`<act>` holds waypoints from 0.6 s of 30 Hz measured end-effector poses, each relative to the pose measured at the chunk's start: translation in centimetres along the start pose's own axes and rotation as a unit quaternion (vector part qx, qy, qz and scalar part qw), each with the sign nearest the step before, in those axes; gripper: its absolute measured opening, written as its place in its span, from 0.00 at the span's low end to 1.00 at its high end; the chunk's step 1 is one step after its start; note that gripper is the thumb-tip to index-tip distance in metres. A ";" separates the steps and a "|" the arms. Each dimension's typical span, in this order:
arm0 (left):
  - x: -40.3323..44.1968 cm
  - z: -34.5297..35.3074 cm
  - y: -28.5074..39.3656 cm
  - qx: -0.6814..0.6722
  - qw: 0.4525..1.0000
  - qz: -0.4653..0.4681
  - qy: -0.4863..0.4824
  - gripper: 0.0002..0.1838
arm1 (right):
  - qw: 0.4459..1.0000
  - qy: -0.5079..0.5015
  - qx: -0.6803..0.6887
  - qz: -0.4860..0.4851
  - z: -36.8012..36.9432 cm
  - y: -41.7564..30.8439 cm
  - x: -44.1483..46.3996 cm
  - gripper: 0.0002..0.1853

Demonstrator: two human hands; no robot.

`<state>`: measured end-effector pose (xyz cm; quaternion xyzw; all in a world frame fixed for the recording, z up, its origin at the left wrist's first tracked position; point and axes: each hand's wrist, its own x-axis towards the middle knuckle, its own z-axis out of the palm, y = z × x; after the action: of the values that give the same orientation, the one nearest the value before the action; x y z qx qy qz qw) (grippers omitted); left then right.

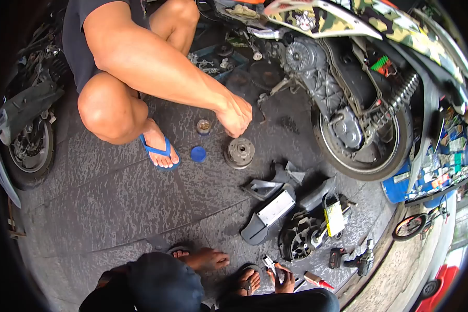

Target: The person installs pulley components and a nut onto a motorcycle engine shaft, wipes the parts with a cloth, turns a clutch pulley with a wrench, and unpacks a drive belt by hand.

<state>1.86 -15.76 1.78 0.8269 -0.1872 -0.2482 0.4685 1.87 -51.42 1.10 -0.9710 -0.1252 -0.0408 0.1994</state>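
Note:
My left hand reaches out low past my dark-clothed knee, fingers loosely extended and nothing visible in them. My right hand is closed around the orange handles of a pair of pliers, whose metal jaws point away from me beside my sandalled foot. Close to that hand lies a tube with a red tip. Across from me, another person's hand is closed just above a round metal clutch-like part on the ground. Whether that hand holds something is not clear.
A scooter with its side opened stands at the upper right. Black covers, a finned round part and a cordless drill lie at right. A blue lid and small jar sit near the other person's foot.

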 end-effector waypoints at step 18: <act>-9.6 4.2 -3.7 0.131 0.974 0.028 0.182 0.15 | 0.759 -0.401 -0.139 -0.493 -7.9 -20.3 26.3 0.15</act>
<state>-8.05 -11.61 -0.97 0.9067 -0.1528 -0.0540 0.3893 21.74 -30.53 19.38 -0.7195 -0.6484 0.2428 -0.0539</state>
